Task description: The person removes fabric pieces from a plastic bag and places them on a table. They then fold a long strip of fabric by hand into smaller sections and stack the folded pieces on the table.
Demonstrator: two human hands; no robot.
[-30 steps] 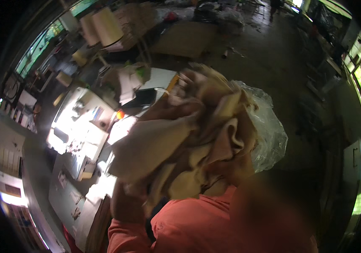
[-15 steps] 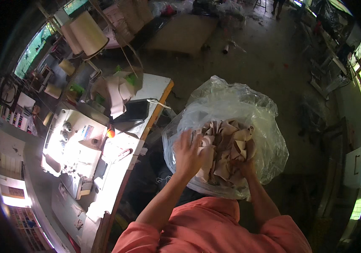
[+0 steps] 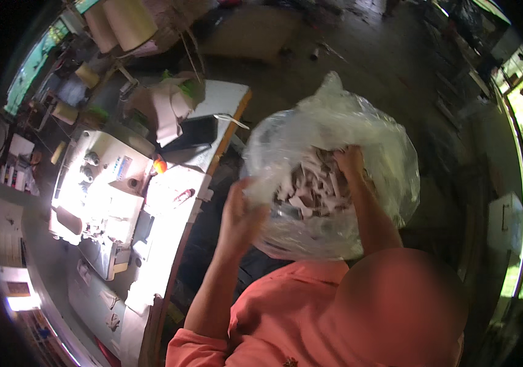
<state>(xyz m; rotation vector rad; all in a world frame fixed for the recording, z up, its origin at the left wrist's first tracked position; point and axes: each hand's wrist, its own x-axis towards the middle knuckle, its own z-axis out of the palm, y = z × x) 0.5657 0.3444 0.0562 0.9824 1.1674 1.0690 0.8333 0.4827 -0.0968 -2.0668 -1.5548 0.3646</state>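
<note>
A large transparent plastic bag (image 3: 396,183) stands open in front of me. Lying loosely inside it are several curled beige and brown pieces (image 3: 313,189), which look like cut fabric or leather. My right hand (image 3: 350,160) reaches into the bag at the far right of the pile. Its fingers are curled down onto the pieces, and the tips are hidden. At the bag's left rim is my left hand (image 3: 243,214), smeared by motion. Whether it grips the plastic cannot be told.
To my left, a brightly lit sewing machine (image 3: 105,183) sits on a white worktable (image 3: 176,238). A dark tray (image 3: 194,133), beige fabric pieces (image 3: 160,107) and an orange object (image 3: 160,166) lie there. Large thread cones (image 3: 128,24) stand beyond. A white cabinet (image 3: 506,223) is at the right.
My right hand has moved farther into the bag, away from me. My left hand has come off the pieces to the bag's left rim. The pile sits lower, and the bag's far side stands taller.
</note>
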